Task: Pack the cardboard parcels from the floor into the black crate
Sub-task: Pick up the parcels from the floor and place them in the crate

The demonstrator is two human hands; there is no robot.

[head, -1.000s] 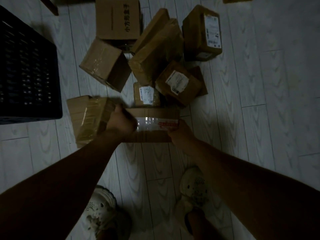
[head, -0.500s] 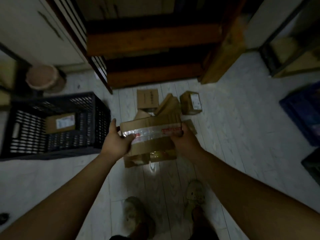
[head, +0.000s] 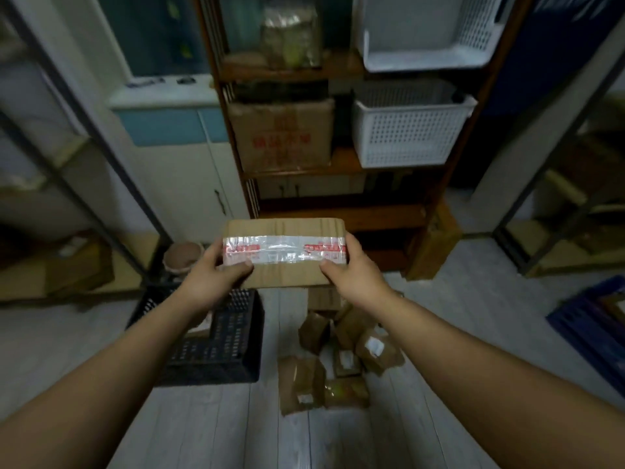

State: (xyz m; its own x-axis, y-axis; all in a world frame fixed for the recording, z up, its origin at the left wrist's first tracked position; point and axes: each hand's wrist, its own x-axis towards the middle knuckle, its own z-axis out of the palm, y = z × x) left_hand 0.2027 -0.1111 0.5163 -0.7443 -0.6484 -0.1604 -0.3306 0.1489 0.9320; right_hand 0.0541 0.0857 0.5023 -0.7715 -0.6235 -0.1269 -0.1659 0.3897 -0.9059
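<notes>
I hold a flat cardboard parcel (head: 285,231) with a clear and red tape band across it, lifted high in front of me. My left hand (head: 216,275) grips its left end, thumb on top. My right hand (head: 350,269) grips its right end the same way. The black crate (head: 223,336) stands on the floor below my left forearm, partly hidden by it. Several cardboard parcels (head: 338,357) lie in a heap on the floor to the crate's right.
A wooden shelf unit (head: 382,214) stands straight ahead with a big carton (head: 282,133) and white baskets (head: 409,130). Metal racks flank both sides. A blue crate (head: 595,323) sits at the right, a pinkish bin (head: 182,258) behind the black crate.
Both hands have lifted the taped parcel from the floor up to chest height. My view has risen from the floor heap to the shelves ahead.
</notes>
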